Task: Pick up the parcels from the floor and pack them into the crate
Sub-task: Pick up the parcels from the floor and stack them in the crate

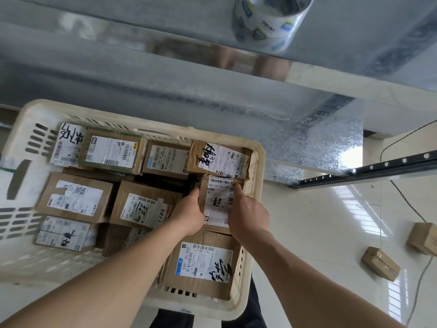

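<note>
A cream plastic crate (256, 176) holds several labelled cardboard parcels. My left hand (189, 215) and my right hand (248, 215) grip a small brown parcel (218, 197) from either side, over the crate's right half. It sits between a parcel with black handwriting (220, 159) behind it and a larger labelled box (203, 263) in front. Two more brown parcels lie on the floor at the right, one nearer (380, 263) and one by the frame edge (423, 237).
A galvanised metal shelf (319, 143) runs behind the crate, with a roll of printed tape (269, 20) on top. A black slotted rail (366, 170) juts out at the right. Dark cables (406, 202) trail across the glossy white floor.
</note>
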A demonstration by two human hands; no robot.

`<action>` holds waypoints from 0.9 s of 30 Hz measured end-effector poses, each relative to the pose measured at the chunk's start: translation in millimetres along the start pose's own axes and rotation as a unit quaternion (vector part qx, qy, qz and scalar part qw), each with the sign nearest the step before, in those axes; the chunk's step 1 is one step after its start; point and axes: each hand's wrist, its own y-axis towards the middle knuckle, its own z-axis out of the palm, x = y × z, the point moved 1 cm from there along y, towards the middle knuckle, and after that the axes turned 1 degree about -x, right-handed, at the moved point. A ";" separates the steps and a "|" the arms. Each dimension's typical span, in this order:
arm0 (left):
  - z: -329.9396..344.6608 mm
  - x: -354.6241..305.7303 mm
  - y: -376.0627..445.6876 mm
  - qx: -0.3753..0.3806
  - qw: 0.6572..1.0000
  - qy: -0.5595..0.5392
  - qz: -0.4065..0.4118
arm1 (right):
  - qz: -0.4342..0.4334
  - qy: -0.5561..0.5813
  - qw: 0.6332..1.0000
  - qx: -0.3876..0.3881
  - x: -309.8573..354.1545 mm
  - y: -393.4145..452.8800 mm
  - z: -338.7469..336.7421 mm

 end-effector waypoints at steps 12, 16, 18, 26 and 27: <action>-19.2 -29.0 -49.9 -0.002 0.998 -0.069 0.014 | -0.028 0.117 0.992 0.045 2.7 -22.0 -13.8; -29.2 -44.8 -68.7 -0.009 0.994 -0.106 0.021 | -0.055 0.147 0.987 0.035 2.8 -33.1 -27.7; -34.5 -53.0 -79.6 -0.018 0.993 -0.117 0.031 | -0.071 0.168 0.983 0.028 4.0 -39.4 -38.5; -51.5 -75.8 -131.0 -0.061 0.982 -0.171 0.049 | -0.102 0.244 0.964 0.033 1.0 -59.5 -79.8; -53.1 -80.2 -139.3 -0.069 0.981 -0.172 0.058 | -0.106 0.253 0.961 0.034 -0.9 -63.9 -86.7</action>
